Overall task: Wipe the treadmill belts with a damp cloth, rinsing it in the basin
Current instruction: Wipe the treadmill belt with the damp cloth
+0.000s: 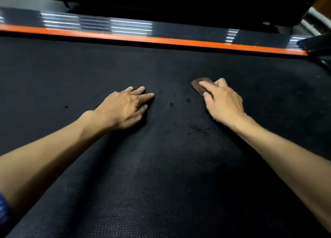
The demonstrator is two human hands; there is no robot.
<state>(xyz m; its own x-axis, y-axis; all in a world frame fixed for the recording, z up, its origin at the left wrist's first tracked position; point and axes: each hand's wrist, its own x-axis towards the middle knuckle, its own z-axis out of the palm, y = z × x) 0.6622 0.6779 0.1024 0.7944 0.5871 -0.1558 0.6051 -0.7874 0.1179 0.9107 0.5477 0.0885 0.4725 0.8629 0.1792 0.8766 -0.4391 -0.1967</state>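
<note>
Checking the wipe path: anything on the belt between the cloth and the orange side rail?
Nothing visible. The right hand presses the brown cloth flat on the treadmill belt, and the belt from there to the orange rail is bare apart from small dark wet spots. The left hand rests off to the side.
</note>
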